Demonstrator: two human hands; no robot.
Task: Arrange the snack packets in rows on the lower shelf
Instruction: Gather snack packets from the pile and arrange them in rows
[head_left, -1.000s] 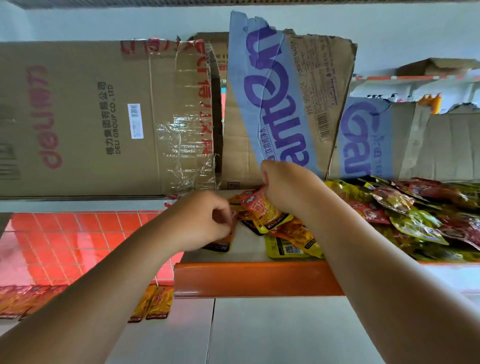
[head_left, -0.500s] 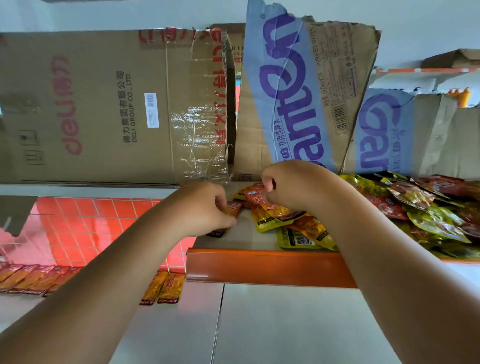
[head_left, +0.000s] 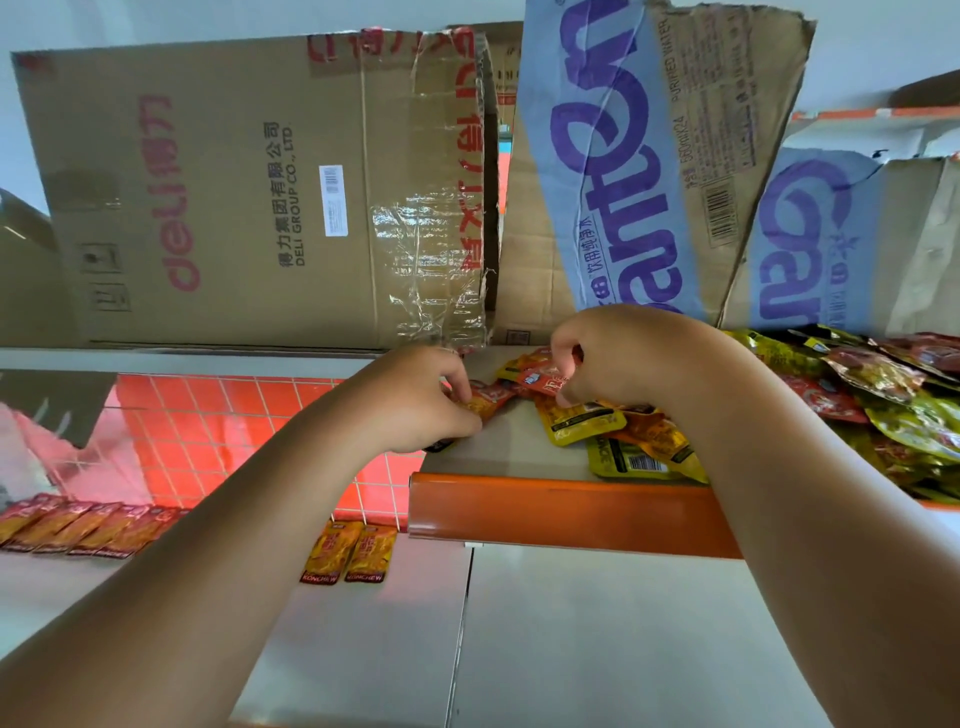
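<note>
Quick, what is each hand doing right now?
Left hand: fingers curled, pinching an orange packet.
Right hand: fingers curled, pinching a red packet.

- pretty sure it's a small shop or its stockroom
- metal shelf (head_left: 561, 512) with an orange front, loose snack packets (head_left: 893, 405) heaped on it
- shipping cartons (head_left: 234, 197) propped behind, plus a bottled-water carton (head_left: 649, 156)

Packet pile (head_left: 883, 405) on upper shelf (head_left: 545, 499) right, boxes (head_left: 260, 197) behind, two packets (head_left: 348, 553) on lower shelf (head_left: 597, 623) below-left.
</note>
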